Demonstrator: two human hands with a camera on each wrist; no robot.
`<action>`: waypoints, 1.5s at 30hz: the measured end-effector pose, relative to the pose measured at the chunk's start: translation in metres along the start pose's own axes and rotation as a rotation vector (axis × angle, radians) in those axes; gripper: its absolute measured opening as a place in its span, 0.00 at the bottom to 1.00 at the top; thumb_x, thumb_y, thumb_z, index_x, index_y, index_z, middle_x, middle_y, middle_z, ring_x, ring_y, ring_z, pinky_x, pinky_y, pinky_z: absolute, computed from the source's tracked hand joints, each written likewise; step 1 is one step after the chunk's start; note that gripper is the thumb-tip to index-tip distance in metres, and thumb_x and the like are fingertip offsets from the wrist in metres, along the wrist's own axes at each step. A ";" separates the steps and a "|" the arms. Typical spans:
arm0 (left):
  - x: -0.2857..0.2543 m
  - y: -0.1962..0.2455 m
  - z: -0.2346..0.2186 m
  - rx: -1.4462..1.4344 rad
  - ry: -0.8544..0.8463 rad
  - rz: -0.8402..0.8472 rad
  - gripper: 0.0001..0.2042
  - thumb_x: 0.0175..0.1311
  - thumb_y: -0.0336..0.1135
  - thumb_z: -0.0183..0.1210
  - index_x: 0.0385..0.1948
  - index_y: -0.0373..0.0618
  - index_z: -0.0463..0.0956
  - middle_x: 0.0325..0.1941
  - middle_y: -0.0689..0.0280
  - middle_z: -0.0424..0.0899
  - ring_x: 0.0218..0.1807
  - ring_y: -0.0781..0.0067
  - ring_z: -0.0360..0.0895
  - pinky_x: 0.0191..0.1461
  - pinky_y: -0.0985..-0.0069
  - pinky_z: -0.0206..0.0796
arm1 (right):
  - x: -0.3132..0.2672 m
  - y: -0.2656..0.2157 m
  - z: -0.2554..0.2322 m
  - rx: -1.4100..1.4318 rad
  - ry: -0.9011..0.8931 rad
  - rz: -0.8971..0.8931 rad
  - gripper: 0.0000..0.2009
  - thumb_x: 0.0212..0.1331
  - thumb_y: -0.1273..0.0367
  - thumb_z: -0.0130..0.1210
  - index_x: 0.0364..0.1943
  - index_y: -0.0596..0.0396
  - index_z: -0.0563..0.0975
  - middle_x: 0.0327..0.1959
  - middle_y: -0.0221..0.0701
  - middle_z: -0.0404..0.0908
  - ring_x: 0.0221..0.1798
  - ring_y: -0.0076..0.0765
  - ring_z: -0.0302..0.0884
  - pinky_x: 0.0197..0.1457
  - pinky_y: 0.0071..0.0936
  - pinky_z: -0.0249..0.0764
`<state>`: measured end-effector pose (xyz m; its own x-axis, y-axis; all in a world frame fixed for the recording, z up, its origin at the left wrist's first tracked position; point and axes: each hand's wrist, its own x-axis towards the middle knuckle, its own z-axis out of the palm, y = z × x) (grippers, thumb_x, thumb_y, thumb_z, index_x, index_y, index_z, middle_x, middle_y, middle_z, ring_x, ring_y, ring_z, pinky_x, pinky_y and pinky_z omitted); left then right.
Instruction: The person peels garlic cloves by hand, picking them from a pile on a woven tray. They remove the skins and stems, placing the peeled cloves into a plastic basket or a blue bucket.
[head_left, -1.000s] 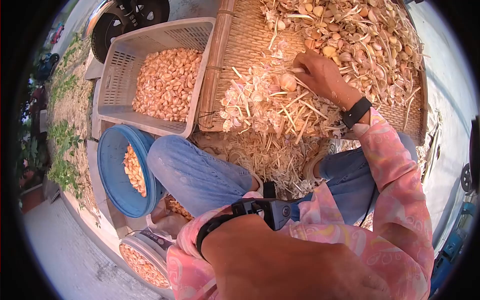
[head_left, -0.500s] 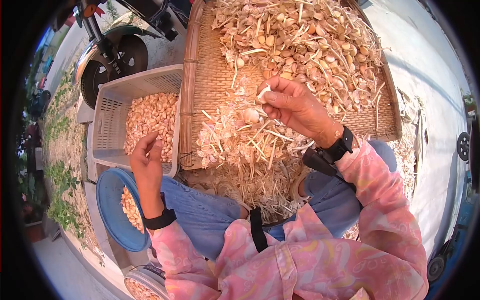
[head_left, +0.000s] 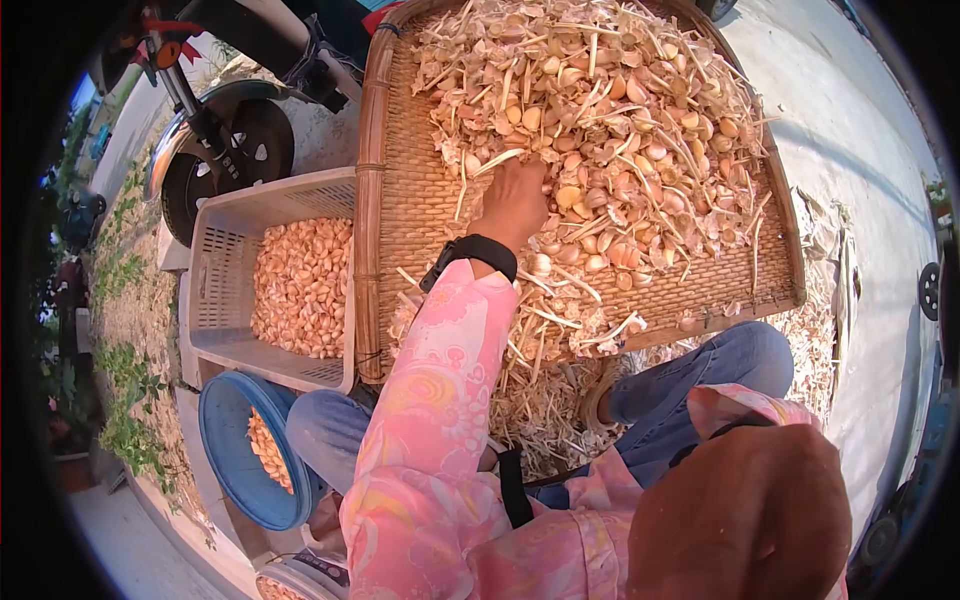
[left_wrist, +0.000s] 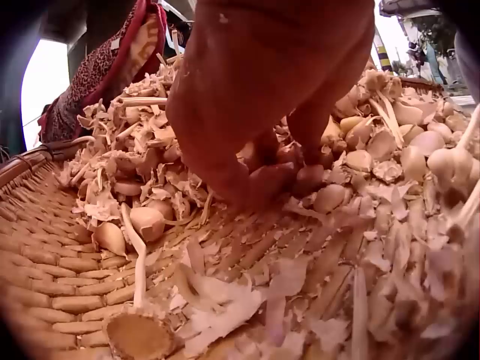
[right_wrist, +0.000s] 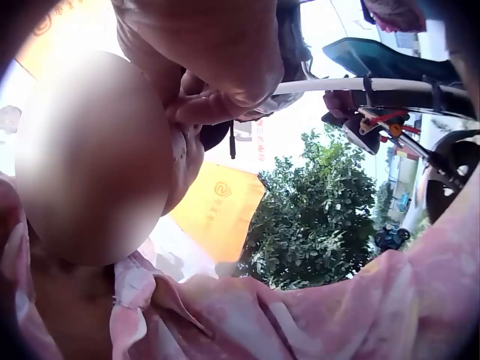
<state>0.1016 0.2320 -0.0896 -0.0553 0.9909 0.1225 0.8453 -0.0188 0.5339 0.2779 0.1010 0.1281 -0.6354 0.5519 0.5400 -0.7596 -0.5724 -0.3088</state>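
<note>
My left hand [head_left: 515,205] reaches down to the near edge of a heap of garlic cloves and dry skins [head_left: 630,140] on a woven tray [head_left: 405,130]. In the left wrist view its fingers [left_wrist: 225,150] curl down around garlic cloves [left_wrist: 330,199] against the weave. Raised close to the head camera, my right hand [head_left: 745,510] appears large at the lower right. The right wrist view has that hand [right_wrist: 210,52] beside the head with bent fingers, near a small black part [right_wrist: 216,135]; I cannot tell whether it holds anything.
Left of the tray stands a plastic crate [head_left: 225,270] of cloves. A blue bucket [head_left: 225,440] with cloves is below it, and a white tub [head_left: 300,575] lower still. A wheeled vehicle [head_left: 230,140] is behind the crate. Garlic stems and skins [head_left: 560,400] litter the ground between the legs.
My left hand was up near the camera, came down by the crate, and now reaches onto the heap. My right hand lifted a pale piece from the tray, then rose to the head.
</note>
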 end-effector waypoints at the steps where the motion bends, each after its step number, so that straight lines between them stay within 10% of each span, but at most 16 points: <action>1: 0.000 -0.005 0.005 -0.024 -0.036 -0.017 0.11 0.48 0.27 0.55 0.36 0.40 0.75 0.35 0.51 0.77 0.40 0.50 0.74 0.43 0.63 0.66 | -0.001 -0.001 0.002 -0.002 0.031 -0.037 0.04 0.48 0.77 0.60 0.25 0.65 0.79 0.29 0.46 0.77 0.25 0.33 0.77 0.25 0.20 0.74; 6: -0.055 -0.011 -0.029 0.136 -0.047 -0.069 0.12 0.47 0.26 0.57 0.36 0.40 0.76 0.34 0.54 0.75 0.39 0.53 0.73 0.44 0.64 0.65 | -0.021 -0.006 0.035 0.089 0.371 0.021 0.04 0.48 0.76 0.60 0.23 0.65 0.80 0.28 0.47 0.77 0.23 0.34 0.77 0.24 0.20 0.75; 21: -0.032 -0.010 -0.022 -0.068 0.057 0.006 0.13 0.49 0.21 0.52 0.39 0.39 0.76 0.33 0.52 0.77 0.36 0.55 0.77 0.38 0.65 0.69 | -0.015 -0.010 0.039 0.077 0.411 0.033 0.05 0.49 0.74 0.59 0.23 0.64 0.77 0.24 0.44 0.76 0.24 0.33 0.76 0.24 0.20 0.73; 26: -0.083 0.017 -0.092 -1.112 0.123 -0.408 0.11 0.60 0.26 0.51 0.44 0.34 0.71 0.35 0.61 0.79 0.33 0.74 0.78 0.35 0.83 0.72 | 0.004 -0.008 -0.073 -0.232 0.251 0.122 0.10 0.58 0.68 0.52 0.38 0.60 0.68 0.32 0.37 0.75 0.27 0.27 0.73 0.31 0.19 0.71; 30: -0.144 0.023 -0.137 -1.329 0.218 -0.427 0.13 0.62 0.28 0.51 0.46 0.33 0.69 0.34 0.62 0.78 0.33 0.77 0.77 0.34 0.89 0.72 | -0.012 0.012 -0.186 -0.670 0.770 0.562 0.08 0.58 0.64 0.53 0.34 0.53 0.73 0.31 0.26 0.77 0.25 0.15 0.71 0.26 0.11 0.67; 35: -0.233 0.005 -0.176 -1.259 0.456 -0.454 0.12 0.61 0.28 0.52 0.45 0.34 0.70 0.33 0.62 0.78 0.32 0.77 0.76 0.34 0.88 0.71 | 0.005 0.086 -0.190 -0.886 0.621 0.874 0.08 0.60 0.64 0.51 0.35 0.53 0.73 0.32 0.27 0.79 0.27 0.14 0.73 0.28 0.15 0.69; 39: -0.323 -0.049 -0.205 -0.850 0.786 -0.626 0.11 0.61 0.31 0.53 0.42 0.34 0.72 0.33 0.64 0.79 0.30 0.82 0.75 0.33 0.88 0.67 | 0.075 0.138 -0.135 -0.935 0.105 0.679 0.14 0.60 0.65 0.50 0.43 0.61 0.73 0.34 0.30 0.79 0.30 0.20 0.76 0.29 0.18 0.71; 43: -0.448 -0.114 -0.217 0.010 0.606 -0.925 0.12 0.60 0.30 0.51 0.42 0.32 0.73 0.35 0.61 0.78 0.35 0.77 0.73 0.40 0.81 0.66 | 0.095 0.103 -0.210 -1.688 -0.015 0.573 0.11 0.54 0.70 0.52 0.40 0.60 0.75 0.34 0.34 0.79 0.32 0.28 0.78 0.31 0.25 0.72; 45: -0.452 -0.114 -0.211 -0.026 0.639 -0.915 0.12 0.61 0.30 0.51 0.42 0.33 0.73 0.36 0.61 0.78 0.38 0.75 0.73 0.43 0.80 0.65 | 0.074 0.072 -0.253 -2.043 -0.177 0.546 0.11 0.48 0.73 0.54 0.37 0.58 0.77 0.33 0.37 0.78 0.35 0.38 0.77 0.38 0.32 0.72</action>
<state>-0.0816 -0.2417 -0.0290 -0.9205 0.3828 0.0780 0.3356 0.6728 0.6593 0.1414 0.2539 -0.0519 -0.8666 0.4806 0.1345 0.3331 0.7577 -0.5611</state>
